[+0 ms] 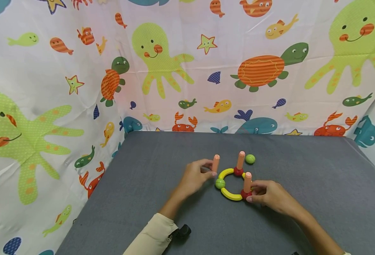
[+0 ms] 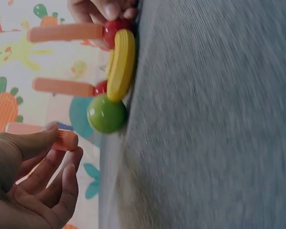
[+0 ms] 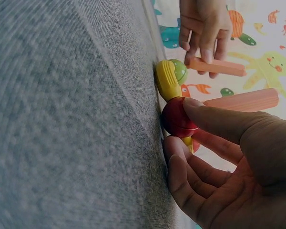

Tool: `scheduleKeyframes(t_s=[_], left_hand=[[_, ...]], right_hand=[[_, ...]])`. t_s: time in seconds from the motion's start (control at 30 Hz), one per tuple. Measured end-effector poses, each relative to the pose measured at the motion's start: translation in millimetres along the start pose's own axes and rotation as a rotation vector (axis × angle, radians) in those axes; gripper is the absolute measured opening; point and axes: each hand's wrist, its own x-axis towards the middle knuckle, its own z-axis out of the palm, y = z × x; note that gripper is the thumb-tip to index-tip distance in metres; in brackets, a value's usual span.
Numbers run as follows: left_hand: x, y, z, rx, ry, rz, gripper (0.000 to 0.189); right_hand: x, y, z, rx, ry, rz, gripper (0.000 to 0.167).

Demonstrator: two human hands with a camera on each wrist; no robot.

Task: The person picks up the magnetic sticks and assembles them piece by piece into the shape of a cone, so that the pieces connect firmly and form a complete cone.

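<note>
On the grey tabletop lies a ring of yellow curved pieces joined by balls. A green ball forms its left joint. Two red balls, one at the back and one at the front right, each bear an upright peach-coloured stick. My left hand pinches a separate peach stick between thumb and fingers, held just left of the ring and apart from it. With thumb and fingertips, my right hand grips the front red ball. That hand hides part of the ring's right side.
A loose green ball sits behind the ring, beside the back stick. Behind the table hangs a white cloth printed with sea animals, and it also runs along the left side.
</note>
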Motion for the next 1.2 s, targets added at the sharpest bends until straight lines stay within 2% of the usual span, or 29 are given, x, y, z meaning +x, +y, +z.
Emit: scheduleKeyframes(t_s=[0.23, 0.5, 0.63, 1.0, 1.2], left_hand=[[-4.6, 10.6, 11.7, -0.035, -0.004, 0.035, 0.033], [-5.9, 10.3, 23.9, -0.062, 0.038, 0.101, 0.03], [-6.3, 9.7, 27.9, -0.079, 0.056, 0.11, 0.03], [-6.4, 3.0, 32.8, -0.115, 0.054, 0.052, 0.029], [-6.6, 2.0, 33.8, -0.109, 0.045, 0.034, 0.031]], right_hand=[[-0.3, 0, 0, 0.009, 0.0, 0.006, 0.028], [-0.2, 0, 0, 0.005, 0.013, -0.006, 0.027], [-0.8, 1, 0, 0.001, 0.018, -0.006, 0.028], [-0.6, 0, 0, -0.011, 0.015, -0.01, 0.027], [-0.1, 1, 0, 0.002, 0.002, -0.011, 0.035]])
